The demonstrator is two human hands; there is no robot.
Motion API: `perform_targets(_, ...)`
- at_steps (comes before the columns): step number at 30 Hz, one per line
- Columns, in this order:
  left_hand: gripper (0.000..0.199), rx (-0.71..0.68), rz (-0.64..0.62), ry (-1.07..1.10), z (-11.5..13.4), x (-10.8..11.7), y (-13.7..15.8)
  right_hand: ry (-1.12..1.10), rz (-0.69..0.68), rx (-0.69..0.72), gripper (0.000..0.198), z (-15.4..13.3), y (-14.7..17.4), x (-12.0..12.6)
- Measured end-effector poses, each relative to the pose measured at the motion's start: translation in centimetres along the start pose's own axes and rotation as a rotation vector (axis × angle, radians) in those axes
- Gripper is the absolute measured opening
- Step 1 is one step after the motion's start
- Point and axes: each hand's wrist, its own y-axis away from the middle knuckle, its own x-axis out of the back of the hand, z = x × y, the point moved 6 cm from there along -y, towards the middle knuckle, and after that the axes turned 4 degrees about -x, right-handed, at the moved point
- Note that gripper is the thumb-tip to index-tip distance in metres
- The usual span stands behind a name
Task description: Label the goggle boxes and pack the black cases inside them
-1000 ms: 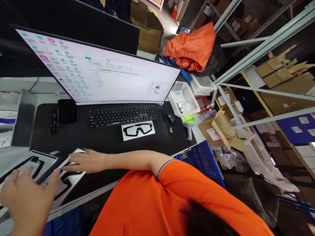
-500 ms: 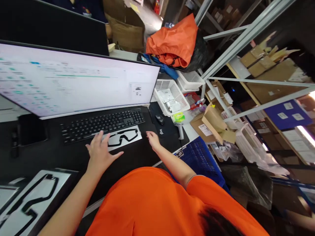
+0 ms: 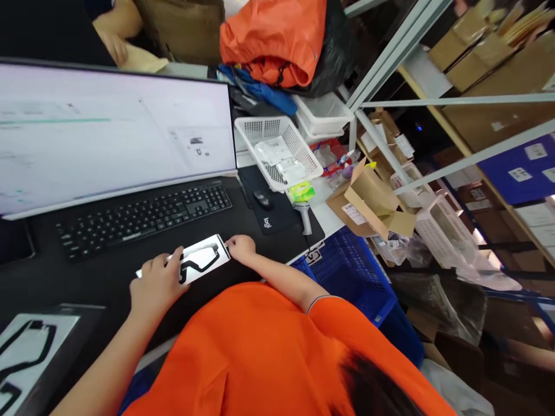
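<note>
A flat white box (image 3: 207,263) with a thick black outline printed on it is raised slightly at an angle above the dark desk mat. My left hand (image 3: 156,283) grips its left part, thumb across the top, covering some of the print. At the right end, my right hand (image 3: 241,248) pinches the box's dark edge with its fingertips. A larger white package (image 3: 41,346) with a similar black print lies at the lower left, partly cut off by the frame.
Behind my hands are a black keyboard (image 3: 147,216), a monitor (image 3: 130,133) and a mouse (image 3: 262,199). A handheld scanner (image 3: 304,219) and a white basket (image 3: 277,153) are to the right. A blue crate (image 3: 347,277) stands beside the desk. Another person's hand (image 3: 113,46) shows behind the monitor.
The white box was lying by the keyboard with my left hand spread over it and my right hand apart. Now both hands hold it, nearer my body. The view has shifted right.
</note>
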Motion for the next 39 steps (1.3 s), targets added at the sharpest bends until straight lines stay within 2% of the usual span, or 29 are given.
perform_targets(3,0.079,-0.041,0.022,-0.044,1.7,-0.4,2.0,0.132,0.023,0.033,0.028,2.1,2.6,1.4)
perform_targets(5,0.083,-0.042,-0.026,-0.032,2.2,-0.9,2.2,0.149,0.037,0.043,0.029,3.4,3.6,2.7)
perform_targets(11,0.092,-0.025,-0.170,0.015,3.8,-2.8,3.1,0.162,0.029,0.004,0.027,7.0,3.8,5.8)
perform_targets(17,0.086,0.018,-0.215,0.035,4.3,-4.3,6.0,0.221,-0.022,0.025,0.026,8.4,3.6,6.3)
perform_targets(22,0.093,0.015,-0.200,-0.016,4.4,-4.1,5.7,0.208,-0.027,-0.015,0.027,9.2,2.5,6.7)
perform_targets(29,0.093,0.007,-0.255,-0.014,3.8,-5.1,5.4,0.230,-0.037,-0.077,0.027,10.7,1.9,6.7)
perform_targets(34,0.091,-0.013,-0.241,-0.059,3.3,-4.4,5.5,0.240,0.001,-0.115,0.030,10.8,2.2,6.8)
perform_targets(39,0.089,0.009,-0.238,-0.003,2.9,-3.4,5.9,0.237,0.026,-0.142,0.030,10.2,2.7,7.0)
